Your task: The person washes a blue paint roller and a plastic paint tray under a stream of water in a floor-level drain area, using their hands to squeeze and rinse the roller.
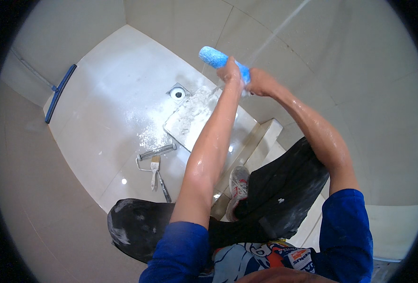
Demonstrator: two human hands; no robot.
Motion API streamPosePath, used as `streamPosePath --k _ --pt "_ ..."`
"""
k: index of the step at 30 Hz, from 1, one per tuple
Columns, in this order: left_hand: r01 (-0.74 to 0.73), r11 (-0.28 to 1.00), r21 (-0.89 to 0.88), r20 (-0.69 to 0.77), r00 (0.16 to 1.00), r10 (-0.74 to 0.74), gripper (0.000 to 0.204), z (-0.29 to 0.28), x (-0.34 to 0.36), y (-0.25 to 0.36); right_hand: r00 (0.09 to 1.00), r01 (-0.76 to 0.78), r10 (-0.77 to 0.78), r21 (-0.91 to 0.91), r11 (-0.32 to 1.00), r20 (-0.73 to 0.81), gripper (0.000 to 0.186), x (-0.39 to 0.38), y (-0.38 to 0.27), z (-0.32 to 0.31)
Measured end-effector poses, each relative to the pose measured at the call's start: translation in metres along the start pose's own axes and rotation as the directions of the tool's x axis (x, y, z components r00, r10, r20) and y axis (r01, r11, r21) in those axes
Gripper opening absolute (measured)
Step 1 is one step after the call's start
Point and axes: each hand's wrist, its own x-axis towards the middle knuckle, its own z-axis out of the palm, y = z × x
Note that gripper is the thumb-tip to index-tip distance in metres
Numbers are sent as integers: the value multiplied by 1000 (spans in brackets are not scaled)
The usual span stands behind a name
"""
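A blue, fuzzy paint roller sleeve (212, 56) is held by both of my hands in front of me, its far end pointing up and left. My left hand (230, 70) wraps around its middle. My right hand (261, 82) closes on the near end, with its fingers partly hidden. A thin jet of water (279, 30) comes down from the upper right onto the sleeve. Below my hands lies a flat tray (180, 125), wet and smeared with white. Both forearms look wet.
A bare roller frame (157, 152) and a paintbrush (155, 166) lie on the wet white floor (109, 70). Past the tray is a round floor drain (177, 93). A blue squeegee (60, 94) leans at the left wall. A low ledge (265, 126) runs beside my shoe (239, 184).
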Motion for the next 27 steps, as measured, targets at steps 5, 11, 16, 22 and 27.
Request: streamPosePath --k 5,11,16,22,27 --pt "-10 999 -45 89 996 14 64 -37 22 24 955 111 -163 -211 971 -248 46 -3 -44 14" --pt "146 985 -90 473 877 -86 66 -58 5 41 997 75 -73 326 942 -17 49 11 -22 -3" --pt "45 999 -10 568 822 -31 54 -70 23 37 968 -151 -61 754 640 245 56 22 -34 -10" --pt "-144 990 -6 477 869 129 51 -75 22 20 937 -298 -17 825 480 349 67 25 -25 -16" --pt "-280 942 184 363 910 199 74 -87 10 16 977 -115 -16 595 796 211 78 22 -18 -2"
